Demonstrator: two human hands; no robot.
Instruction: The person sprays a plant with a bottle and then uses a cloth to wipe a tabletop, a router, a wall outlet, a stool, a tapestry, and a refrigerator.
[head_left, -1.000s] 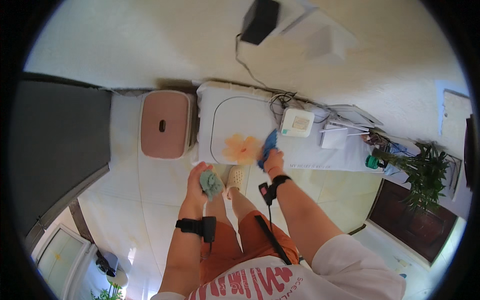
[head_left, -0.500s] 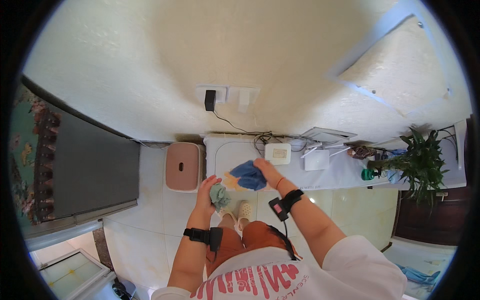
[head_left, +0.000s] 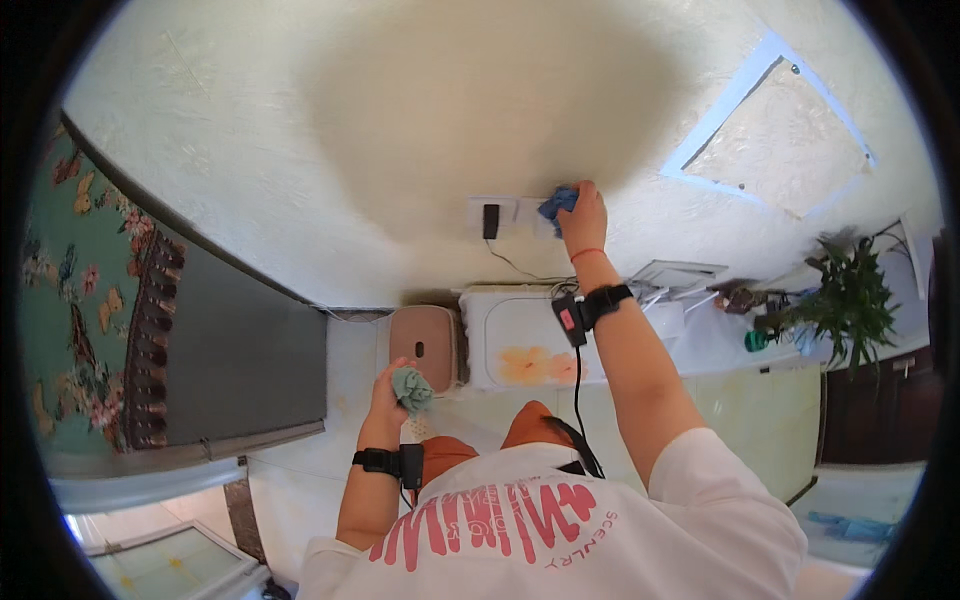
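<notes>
My right hand point(head_left: 588, 218) is closed round a bunched blue cloth point(head_left: 557, 206) and holds it up against the wall. The cloth covers part of a white wall plate, just right of a black plug adapter point(head_left: 490, 221) that sits in a socket. Lower down on the left, my left hand point(head_left: 384, 396) grips a crumpled pale green cloth point(head_left: 412, 389) in front of a pink stool point(head_left: 421, 330). Both wrists wear black straps with small boxes.
A low table with a white cover point(head_left: 477, 340) and an orange flower print stands against the wall. The adapter's cable runs down to it. A leafy plant point(head_left: 850, 312) and a green container point(head_left: 756, 340) are at the right. A grey panel point(head_left: 250, 350) stands at the left.
My right hand has risen from above the table to the wall plate with the blue cloth. My left hand still holds the green cloth. The view has shifted, showing more wall.
</notes>
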